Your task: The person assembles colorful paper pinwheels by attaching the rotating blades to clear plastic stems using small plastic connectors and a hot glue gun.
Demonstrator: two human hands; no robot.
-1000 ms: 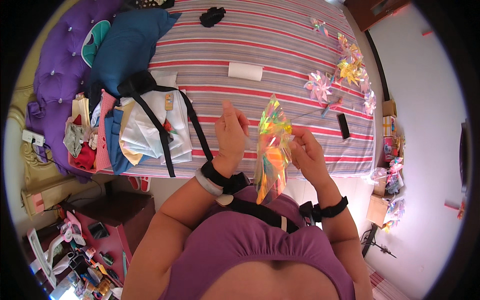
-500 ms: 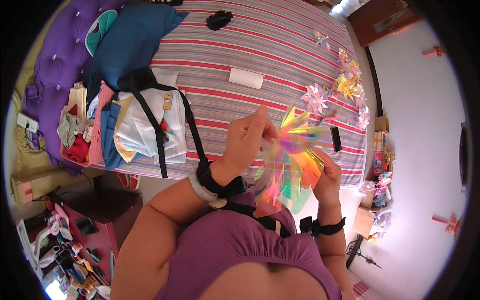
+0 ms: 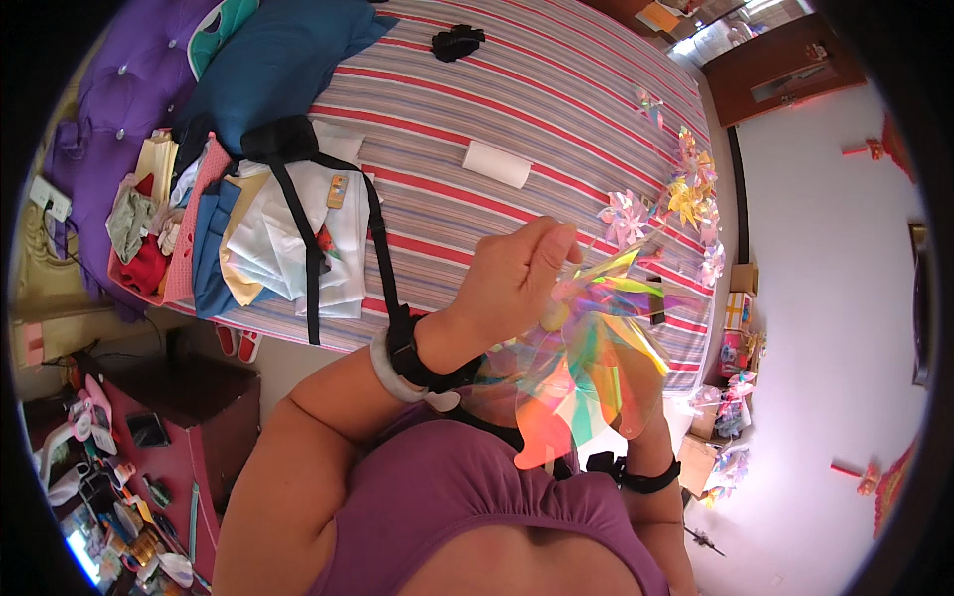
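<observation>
A shiny, see-through iridescent pinwheel (image 3: 586, 343) is held in front of my chest, its blades tinted yellow, green, pink and orange. My left hand (image 3: 512, 283) is closed at its left side, thumb pressed toward the curled fingers, close to the round yellowish hub (image 3: 555, 315). Behind the right-hand blades is my right hand (image 3: 644, 382), closed around part of the pinwheel; the blades cover most of its fingers. Black straps with small devices circle both wrists.
The striped bed (image 3: 427, 119) bears a white paper roll (image 3: 497, 165), several pinwheels (image 3: 686, 189) at the right, a black hair tie (image 3: 457, 43), and folded white bags (image 3: 288, 238) with a black strap at the left. A pink basket (image 3: 194, 258) holds clothes. A cluttered red table (image 3: 179, 477) stands lower left.
The pinwheel has tilted and come slightly lower, and its blades now cover more of my right hand. My left hand has moved a little to the right. The whole view has shifted slightly.
</observation>
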